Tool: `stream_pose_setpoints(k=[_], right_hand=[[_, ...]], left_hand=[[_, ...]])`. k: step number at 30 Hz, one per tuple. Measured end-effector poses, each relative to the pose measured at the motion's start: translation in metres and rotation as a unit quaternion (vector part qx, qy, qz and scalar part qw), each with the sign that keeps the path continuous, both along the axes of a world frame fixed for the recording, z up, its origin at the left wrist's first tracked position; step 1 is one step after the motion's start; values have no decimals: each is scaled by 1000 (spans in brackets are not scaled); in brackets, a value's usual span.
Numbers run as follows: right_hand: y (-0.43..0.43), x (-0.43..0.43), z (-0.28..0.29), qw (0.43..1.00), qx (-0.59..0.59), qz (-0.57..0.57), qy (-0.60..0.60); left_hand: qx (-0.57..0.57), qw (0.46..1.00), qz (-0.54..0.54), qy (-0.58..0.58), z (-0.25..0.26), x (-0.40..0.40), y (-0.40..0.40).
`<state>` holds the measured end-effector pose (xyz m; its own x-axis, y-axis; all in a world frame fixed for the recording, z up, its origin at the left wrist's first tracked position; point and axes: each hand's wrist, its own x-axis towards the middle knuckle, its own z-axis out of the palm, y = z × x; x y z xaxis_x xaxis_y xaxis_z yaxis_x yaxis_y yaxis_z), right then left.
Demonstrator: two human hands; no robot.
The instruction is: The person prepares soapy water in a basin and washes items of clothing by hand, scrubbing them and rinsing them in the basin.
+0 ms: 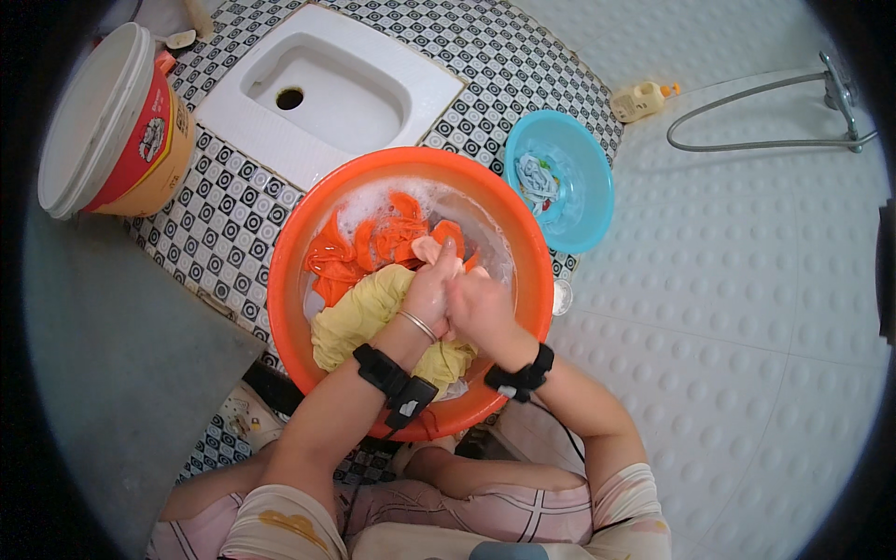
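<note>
A large orange plastic basin (413,157) of sudsy water stands in front of me. Over its middle, my left hand (428,290) and my right hand (479,304) are pressed together, both closed on a pale pink cloth (425,250). Part of that cloth is hidden between the palms. Wet orange fabric (336,255) lies in the suds behind and to the left of my hands. A bunched yellow garment (360,315) rests under my left wrist and reaches towards the basin's near side. Each forearm wears a black strap with a device.
A blue basin (595,182) with wet light-blue cloth stands right of the orange one. Behind are a squat toilet (427,77) and a pump bottle (637,103). A lidded bucket (140,161) is at left, a shower hose (735,147) at right. A grey panel (140,336) borders the left.
</note>
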<state>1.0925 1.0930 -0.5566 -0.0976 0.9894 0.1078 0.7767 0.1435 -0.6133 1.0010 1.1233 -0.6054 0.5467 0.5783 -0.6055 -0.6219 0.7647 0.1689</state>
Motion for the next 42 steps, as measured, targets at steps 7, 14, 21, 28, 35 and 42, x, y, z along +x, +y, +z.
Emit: stream_pose_setpoints(k=[7, 14, 21, 28, 35, 42], right_hand=[[31, 68, -15, 855, -189, -161, 455], [22, 47, 10, 863, -208, -128, 442], [7, 12, 5, 998, 51, 14, -46], [0, 4, 2, 999, 39, 26, 9], [35, 54, -17, 952, -137, -99, 256], [18, 72, -20, 878, -324, -55, 348]], left_hand=[[91, 996, 7, -18, 17, -4, 13], [64, 997, 11, 31, 22, -9, 22], [38, 998, 22, 33, 21, 11, -6], [37, 998, 15, 39, 1, 6, -6], [154, 973, -168, -41, 11, 4, 6], [75, 995, -15, -71, 5, -40, 35]])
